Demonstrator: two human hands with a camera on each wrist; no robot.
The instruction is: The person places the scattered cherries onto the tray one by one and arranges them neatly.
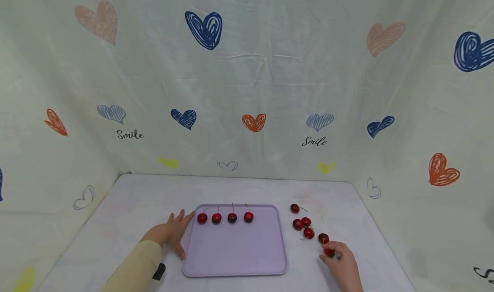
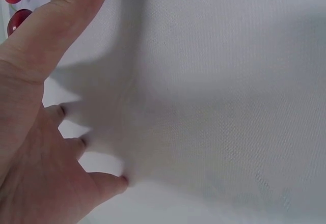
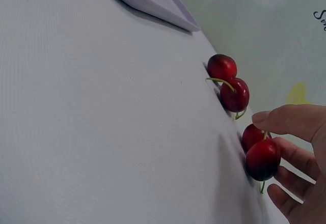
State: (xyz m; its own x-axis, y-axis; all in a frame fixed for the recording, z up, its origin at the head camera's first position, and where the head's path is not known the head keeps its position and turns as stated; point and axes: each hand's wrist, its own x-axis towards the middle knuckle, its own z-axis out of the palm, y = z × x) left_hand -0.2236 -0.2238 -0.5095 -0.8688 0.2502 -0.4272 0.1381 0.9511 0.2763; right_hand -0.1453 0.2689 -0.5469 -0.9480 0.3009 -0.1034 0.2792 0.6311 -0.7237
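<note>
A lilac tray (image 1: 235, 249) lies on the white table with several stemmed cherries (image 1: 216, 218) in a row along its far side. My left hand (image 1: 171, 232) rests at the tray's left edge, fingers spread and thumb near the rim; the left wrist view shows the spread fingers (image 2: 109, 183) against the tabletop. My right hand (image 1: 341, 262) is around a dark red cherry (image 3: 263, 159) right of the tray. Its thumb stands apart from the curved fingers, which are right at the fruit. Another cherry (image 1: 323, 238) lies just beyond that one.
To the right of the tray lie several loose cherries (image 1: 308, 233), a single one (image 1: 295, 208) farthest back. A black object (image 1: 159, 271) shows beside the left sleeve (image 1: 133, 270). A pale curtain (image 1: 262, 82) printed with hearts hangs behind the table.
</note>
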